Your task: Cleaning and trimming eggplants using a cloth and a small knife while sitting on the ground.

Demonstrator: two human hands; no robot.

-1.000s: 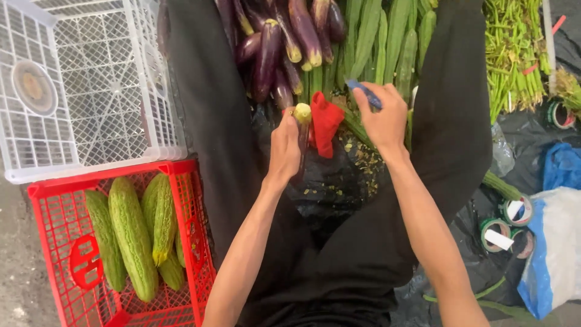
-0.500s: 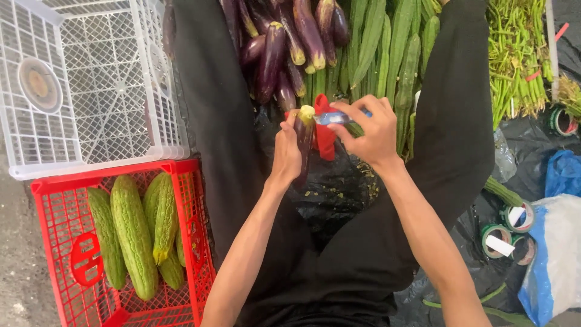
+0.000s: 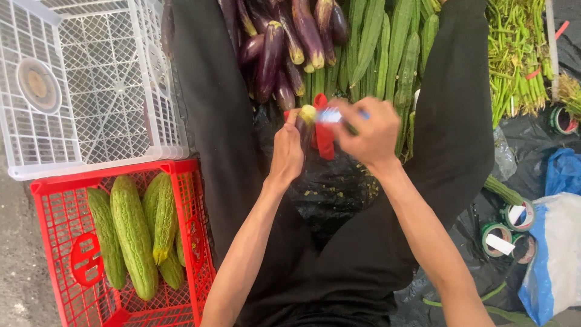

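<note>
While gripped upright in the closed left hand [image 3: 285,152], an eggplant [image 3: 307,115] shows its cut pale end between the knees. Right hand [image 3: 369,130] pinches a blue-and-white tool [image 3: 331,115] against that end, blurred. Red strip [image 3: 324,136] hangs just behind. Far: eggplant pile [image 3: 284,42], ridged gourds [image 3: 381,48]. Left: red crate [image 3: 54,254] of bitter gourds [image 3: 133,233].

ground [image 3: 18,284] | white crate [image 3: 91,91], red crate [image 3: 60,188] side by side | black sheet [image 3: 532,127]: eggplants [image 3: 272,54], long green gourds [image 3: 375,42], green stalks [image 3: 514,54], tape rolls [image 3: 502,236]
</note>
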